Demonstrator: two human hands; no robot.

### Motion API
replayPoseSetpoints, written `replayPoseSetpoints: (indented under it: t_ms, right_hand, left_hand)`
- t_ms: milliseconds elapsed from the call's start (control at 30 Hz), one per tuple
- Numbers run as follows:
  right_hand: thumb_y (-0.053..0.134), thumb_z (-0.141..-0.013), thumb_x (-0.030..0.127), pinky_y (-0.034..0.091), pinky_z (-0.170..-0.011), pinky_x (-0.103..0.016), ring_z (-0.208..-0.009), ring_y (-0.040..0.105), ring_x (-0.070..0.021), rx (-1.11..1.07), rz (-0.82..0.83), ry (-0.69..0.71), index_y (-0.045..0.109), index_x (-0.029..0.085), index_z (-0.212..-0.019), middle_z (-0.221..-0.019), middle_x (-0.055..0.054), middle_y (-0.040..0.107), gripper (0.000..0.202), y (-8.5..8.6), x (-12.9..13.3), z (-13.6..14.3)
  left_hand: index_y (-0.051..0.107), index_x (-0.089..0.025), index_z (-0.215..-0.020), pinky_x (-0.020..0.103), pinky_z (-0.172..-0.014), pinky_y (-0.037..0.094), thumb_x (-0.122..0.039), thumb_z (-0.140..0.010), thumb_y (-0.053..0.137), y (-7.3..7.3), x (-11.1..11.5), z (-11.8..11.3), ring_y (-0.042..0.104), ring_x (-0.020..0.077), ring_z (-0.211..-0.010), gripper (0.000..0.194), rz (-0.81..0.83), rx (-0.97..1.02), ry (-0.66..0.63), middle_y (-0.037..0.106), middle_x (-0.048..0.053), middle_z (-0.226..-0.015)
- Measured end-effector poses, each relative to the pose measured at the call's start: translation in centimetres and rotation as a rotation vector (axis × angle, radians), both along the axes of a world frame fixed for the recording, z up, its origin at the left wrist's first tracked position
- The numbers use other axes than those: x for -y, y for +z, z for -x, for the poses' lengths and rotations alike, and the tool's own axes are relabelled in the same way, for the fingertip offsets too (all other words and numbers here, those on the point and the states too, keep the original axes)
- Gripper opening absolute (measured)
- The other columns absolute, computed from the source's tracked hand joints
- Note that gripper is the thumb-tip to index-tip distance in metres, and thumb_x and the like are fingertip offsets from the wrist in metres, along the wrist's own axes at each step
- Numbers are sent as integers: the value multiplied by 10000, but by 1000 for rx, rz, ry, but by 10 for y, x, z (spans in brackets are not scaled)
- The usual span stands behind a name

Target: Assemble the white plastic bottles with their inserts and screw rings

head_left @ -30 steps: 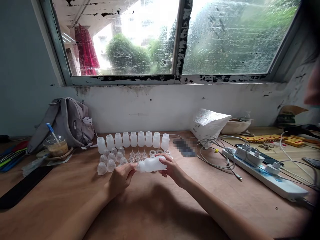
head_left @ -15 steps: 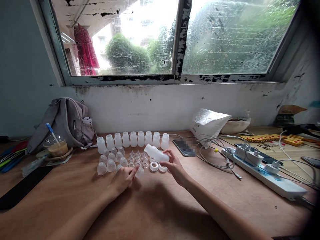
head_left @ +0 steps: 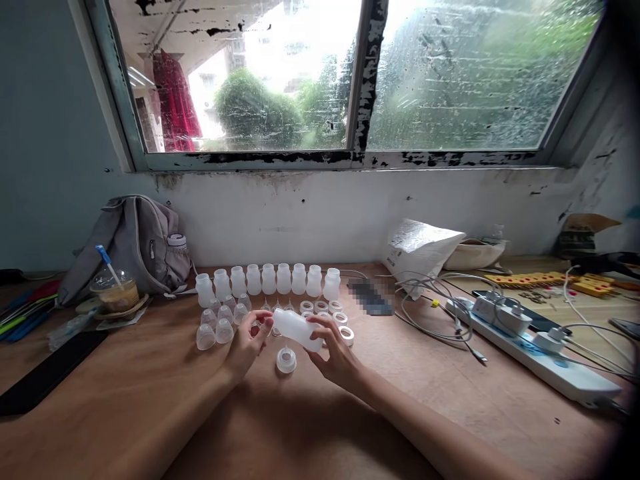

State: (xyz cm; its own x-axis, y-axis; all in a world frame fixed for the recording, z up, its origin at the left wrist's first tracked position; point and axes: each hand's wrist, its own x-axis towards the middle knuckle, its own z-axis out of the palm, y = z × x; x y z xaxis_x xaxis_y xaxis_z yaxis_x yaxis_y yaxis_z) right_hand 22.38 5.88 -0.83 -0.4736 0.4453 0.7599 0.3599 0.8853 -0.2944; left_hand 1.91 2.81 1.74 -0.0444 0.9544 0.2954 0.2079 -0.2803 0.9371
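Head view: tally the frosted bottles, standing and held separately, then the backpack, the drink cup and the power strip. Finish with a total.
Standing frosted bottles, back row: 9
Held frosted bottle, in the right hand: 1
Gray backpack: 1
Drink cup with straw: 1
White power strip: 1
Total: 13

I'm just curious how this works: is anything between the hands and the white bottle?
Nothing visible is: the right hand grips the bottle directly, and the left hand is at its other end. A translucent piece on the table stands apart.
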Motion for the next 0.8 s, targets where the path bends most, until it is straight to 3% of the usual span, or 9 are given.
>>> replayPoseSetpoints:
  t_ms: [133,233,333,467,533,633,800]
  right_hand:
    - [458,-759,63,387,-879,-470,-1138,389,-264,107,-101,44,401,245,-1022,-1191,-101,417,325,-1,3,3]
    - [482,-793,138,389,-890,-474,-1160,372,-271,125,-72,37,344,248,-1127,-1248,-124,367,378,2,5,4]
    - [503,-800,183,390,-900,-463,-1156,380,-269,75,-33,-5,296,239,-1179,-1241,-138,361,436,5,5,4]
    - [482,-807,162,397,-900,-443,-1130,402,-253,2,-19,-63,321,237,-1160,-1180,-125,403,395,5,-1,2]
    - [474,-809,162,401,-896,-446,-1122,407,-253,-8,-15,-74,326,234,-1160,-1167,-125,410,387,4,-3,2]
    - [461,-812,162,415,-881,-447,-1105,423,-254,-2,-10,-63,328,219,-1169,-1154,-131,417,385,1,-5,3]
    - [448,-809,149,427,-868,-429,-1084,445,-247,21,13,-27,339,209,-1168,-1139,-129,438,380,0,-2,4]
  left_hand:
    - [527,-154,-752,176,-387,261,-492,-735,521,7,0,-1,326,53,-393,339,100,61,-93,344,-78,-469]
    - [517,-156,-747,172,-397,281,-467,-743,518,16,-6,10,348,54,-413,311,40,85,-37,377,-66,-503]
    - [511,-164,-783,182,-445,354,-424,-773,488,32,-18,42,409,65,-472,262,-154,43,207,440,-33,-623]
    - [515,-160,-761,229,-565,443,-366,-782,462,43,-39,110,494,139,-749,214,-477,-205,729,432,60,-986]
    - [510,-157,-778,289,-663,460,-329,-786,440,37,-48,145,465,212,-925,186,-538,-401,834,405,98,-1040]
    - [499,-151,-790,405,-832,409,-283,-776,422,14,-61,186,481,237,-920,153,-502,-667,810,379,127,-1077]
    - [481,-170,-780,410,-837,416,-263,-778,387,-21,-79,207,509,233,-881,132,-451,-725,768,416,106,-980]
